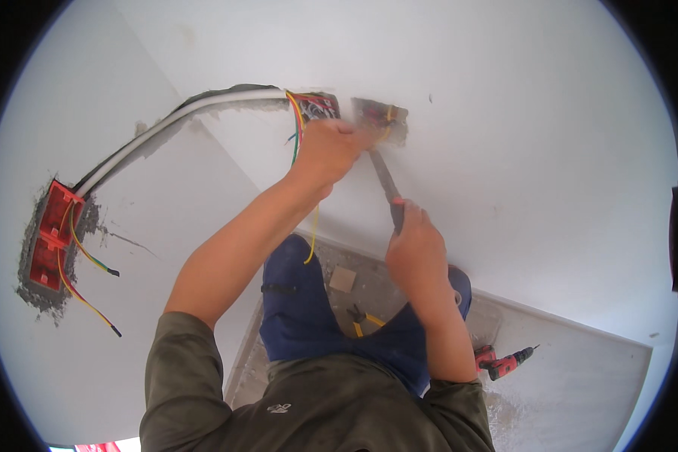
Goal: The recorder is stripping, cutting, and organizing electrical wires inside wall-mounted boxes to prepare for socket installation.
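Note:
My right hand [416, 245] is closed around the dark handle of a long tool with a flat grey blade [385, 175]; its exact kind does not show. The blade slants up toward a rough rectangular hole [369, 110] in the white wall, its tip close to my left fingers. My left hand [330, 153] is at the hole's lower edge, fingers curled and blurred; what they hold is hidden. Yellow wire and reddish bits show inside the hole. Just left of it sits a red wall box [324, 104] with red, yellow and green wires hanging out.
A white conduit [177, 120] curves in a wall groove down to red double boxes [56, 215] with loose wires. On the floor between my legs lie yellow-handled pliers [358, 328] and a square tan piece [343, 279]. A red cordless drill [505, 364] lies at the right.

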A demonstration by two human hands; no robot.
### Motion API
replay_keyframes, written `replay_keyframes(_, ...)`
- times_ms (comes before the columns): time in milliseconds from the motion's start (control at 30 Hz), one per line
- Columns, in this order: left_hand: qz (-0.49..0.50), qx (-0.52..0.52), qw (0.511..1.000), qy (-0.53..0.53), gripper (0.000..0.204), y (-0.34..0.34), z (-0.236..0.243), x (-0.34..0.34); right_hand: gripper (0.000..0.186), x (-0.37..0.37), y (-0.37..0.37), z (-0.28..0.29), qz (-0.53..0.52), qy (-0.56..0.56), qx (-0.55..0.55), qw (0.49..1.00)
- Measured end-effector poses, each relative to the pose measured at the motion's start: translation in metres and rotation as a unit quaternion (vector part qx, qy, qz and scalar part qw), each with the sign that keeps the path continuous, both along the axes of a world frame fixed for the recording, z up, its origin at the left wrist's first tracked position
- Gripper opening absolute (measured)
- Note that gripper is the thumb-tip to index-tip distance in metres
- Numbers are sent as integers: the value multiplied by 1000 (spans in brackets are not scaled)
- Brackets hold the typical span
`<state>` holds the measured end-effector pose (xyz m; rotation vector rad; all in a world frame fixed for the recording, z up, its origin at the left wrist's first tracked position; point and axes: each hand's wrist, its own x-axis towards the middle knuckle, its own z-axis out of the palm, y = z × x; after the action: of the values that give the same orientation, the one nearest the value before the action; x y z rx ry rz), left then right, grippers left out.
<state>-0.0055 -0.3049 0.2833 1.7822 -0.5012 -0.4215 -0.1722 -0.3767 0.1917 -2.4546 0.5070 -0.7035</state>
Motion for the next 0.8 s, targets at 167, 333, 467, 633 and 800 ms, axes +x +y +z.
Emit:
replay_keyframes(167, 12, 24, 1000, -1, 19, 1, 0, 3, 45, -2, 2, 7, 53, 28, 146, 987)
replay_keyframes(333, -4, 8, 1000, -15, 20, 0, 2, 0, 53, -3, -11, -12, 339, -85, 685, 639)
replay_keyframes(467, 0, 2, 1000, -5, 20, 1, 4, -2, 56, 3, -12, -8, 378, -96, 718, 576)
replay_keyframes(633, -4, -3, 1000, 4, 19, 2, 2, 2, 67, 7, -17, -12, 371, -91, 734, 561)
replay_keyframes(800, -5, -8, 1000, 10, 19, -1, 2, 0, 44, 7, -26, -17, 395, -88, 772, 489)
